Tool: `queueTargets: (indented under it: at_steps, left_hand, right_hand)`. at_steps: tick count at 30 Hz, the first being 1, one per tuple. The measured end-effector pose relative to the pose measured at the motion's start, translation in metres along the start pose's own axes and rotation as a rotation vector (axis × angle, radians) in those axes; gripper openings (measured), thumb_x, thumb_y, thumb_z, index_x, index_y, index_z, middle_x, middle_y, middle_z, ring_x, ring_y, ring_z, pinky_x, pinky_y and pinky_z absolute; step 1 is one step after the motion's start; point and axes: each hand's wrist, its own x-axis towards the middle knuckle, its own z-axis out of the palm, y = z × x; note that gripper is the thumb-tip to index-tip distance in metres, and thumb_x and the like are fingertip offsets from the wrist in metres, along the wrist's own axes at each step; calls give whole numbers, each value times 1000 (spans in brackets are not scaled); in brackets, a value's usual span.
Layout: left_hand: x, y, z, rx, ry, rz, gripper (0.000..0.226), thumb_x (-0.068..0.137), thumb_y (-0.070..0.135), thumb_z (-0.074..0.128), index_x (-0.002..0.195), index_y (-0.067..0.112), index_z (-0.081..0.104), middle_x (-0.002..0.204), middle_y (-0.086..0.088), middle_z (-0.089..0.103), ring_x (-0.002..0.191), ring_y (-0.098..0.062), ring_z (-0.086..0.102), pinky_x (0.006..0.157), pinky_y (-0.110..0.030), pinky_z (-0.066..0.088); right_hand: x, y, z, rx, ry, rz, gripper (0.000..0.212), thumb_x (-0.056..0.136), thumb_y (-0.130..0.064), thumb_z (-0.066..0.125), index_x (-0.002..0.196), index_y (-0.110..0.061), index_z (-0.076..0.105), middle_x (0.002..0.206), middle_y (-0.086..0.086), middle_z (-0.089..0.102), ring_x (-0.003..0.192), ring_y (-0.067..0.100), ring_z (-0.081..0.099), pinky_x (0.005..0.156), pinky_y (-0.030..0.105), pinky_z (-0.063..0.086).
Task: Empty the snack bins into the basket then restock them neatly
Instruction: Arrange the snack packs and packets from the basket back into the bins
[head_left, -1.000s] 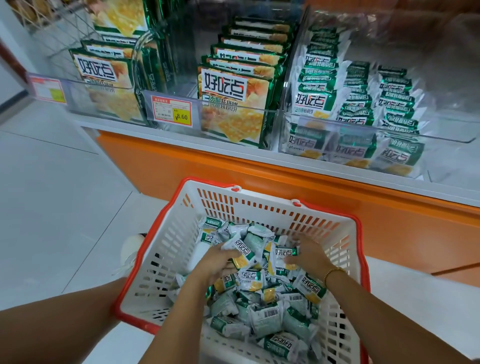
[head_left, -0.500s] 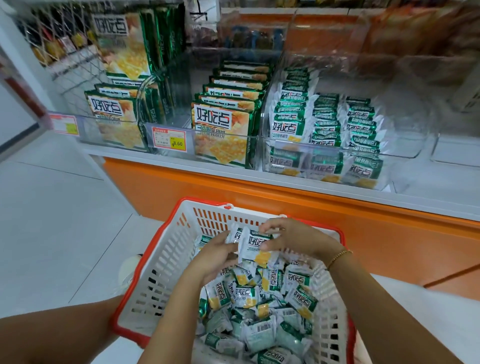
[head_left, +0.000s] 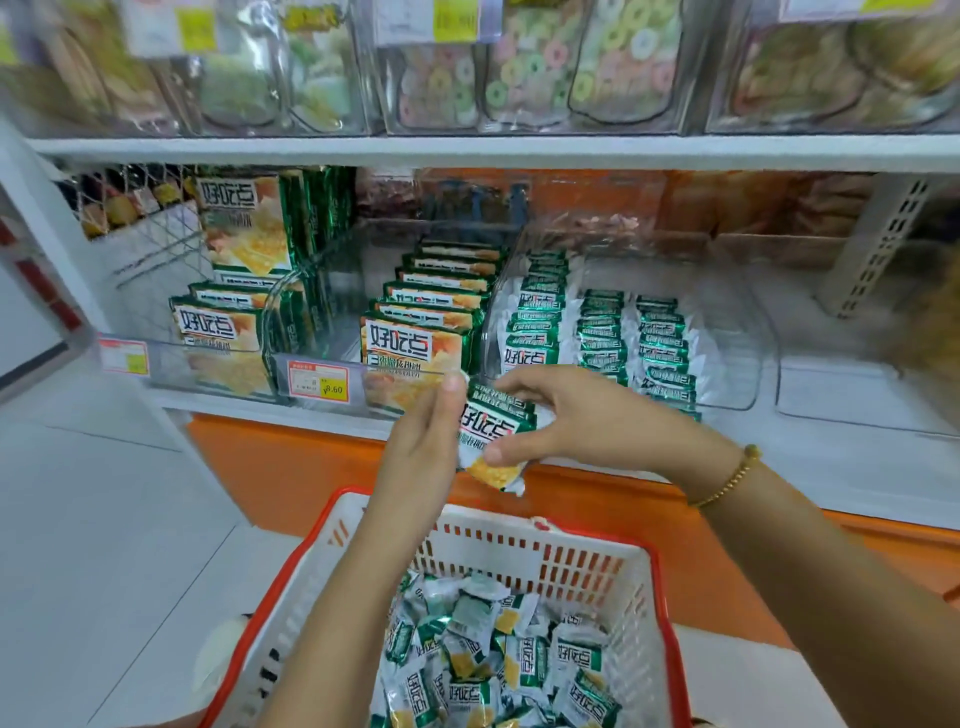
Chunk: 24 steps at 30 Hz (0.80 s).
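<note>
Currently your right hand (head_left: 587, 421) clamps a stack (head_left: 493, 434) of packets above the basket (head_left: 291, 566); your left hand (head_left: 428, 447), fingers straight, presses its side, likely squaring it for neat restocking. More lie loose inside.

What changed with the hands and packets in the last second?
Both hands rose out of the basket toward the bin. A second ago they dug among the loose packets; now the right hand grips a small stack, and the left hand presses straight fingers against its side. The basket, its loose packets and the bin's rows stayed as they were.
</note>
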Motion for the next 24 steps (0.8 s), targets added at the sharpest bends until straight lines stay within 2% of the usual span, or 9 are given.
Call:
queueTargets:
  at_steps: [2, 3, 5, 9, 12, 15, 18, 21, 24]
  left_hand:
    - [11, 21, 0, 73, -67, 90, 28, 94, 53, 28, 106, 47, 53, 100, 34, 46, 89, 29, 41, 80, 5, 28]
    - [20, 29, -1, 95, -108, 143, 31, 93, 53, 28, 96, 42, 56, 94, 28, 55, 88, 26, 49, 75, 3, 34]
    - [40, 40, -1, 89, -202, 202, 43, 95, 54, 31, 99, 26, 64, 98, 11, 68, 98, 1, 61, 83, -18, 48]
    - [84, 57, 5, -143, -377, 54, 32, 99, 41, 41, 119, 23, 59, 114, -2, 68, 106, -22, 64, 95, -43, 51]
    - [104, 63, 11, -201, -466, -11, 34, 98, 34, 45, 123, 15, 56, 119, -10, 65, 94, -20, 66, 82, -34, 57]
    - [115, 58, 19, -107, -491, -55, 39, 95, 34, 49, 123, 8, 54, 123, -18, 60, 83, -16, 66, 75, -30, 57]
    - [123, 49, 23, -146, -507, -119, 35, 93, 29, 50, 115, 2, 53, 107, -16, 65, 77, -10, 68, 64, -20, 54]
    - [126, 48, 27, -185, -523, -168, 14, 91, 10, 56, 105, 7, 53, 87, -6, 68, 70, -12, 68, 61, -21, 56]
    - [132, 48, 25, 19, -535, -112, 32, 85, 7, 66, 114, 16, 56, 86, -4, 54, 71, -13, 62, 71, -24, 56]
  right_hand:
    - [1, -6, -26, -143, 38, -10, 74, 76, -53, 69, 140, -27, 41, 144, -10, 43, 129, 6, 41, 100, 18, 33]
    - [1, -9, -38, -192, 60, -16, 74, 76, -54, 68, 140, -29, 41, 143, -12, 44, 126, 4, 42, 97, 14, 33]
    - [-1, -11, -60, -203, 103, -15, 71, 76, -52, 69, 139, -34, 43, 132, -17, 52, 110, -2, 49, 81, 2, 36]
    - [-4, -1, -87, 18, 249, -54, 42, 80, -36, 70, 121, -40, 57, 98, -18, 66, 67, 1, 65, 55, 9, 45]
    - [3, 20, -88, 323, 377, -83, 21, 82, -21, 70, 101, -31, 68, 95, -6, 71, 78, 9, 70, 68, 18, 55]
    - [10, 39, -84, 432, 362, 0, 18, 80, -12, 72, 98, -15, 69, 93, 1, 73, 76, 11, 71, 70, 21, 57]
    - [16, 54, -82, 632, 320, 39, 15, 81, -8, 68, 95, -9, 65, 94, 1, 72, 77, 13, 70, 69, 21, 56]
    - [18, 63, -83, 795, 283, 60, 14, 81, -6, 65, 95, -7, 62, 89, -1, 72, 76, 11, 70, 65, 18, 56]
    - [17, 73, -84, 916, 273, 83, 19, 73, -10, 66, 90, -8, 58, 83, 4, 74, 73, 13, 71, 62, 20, 57]
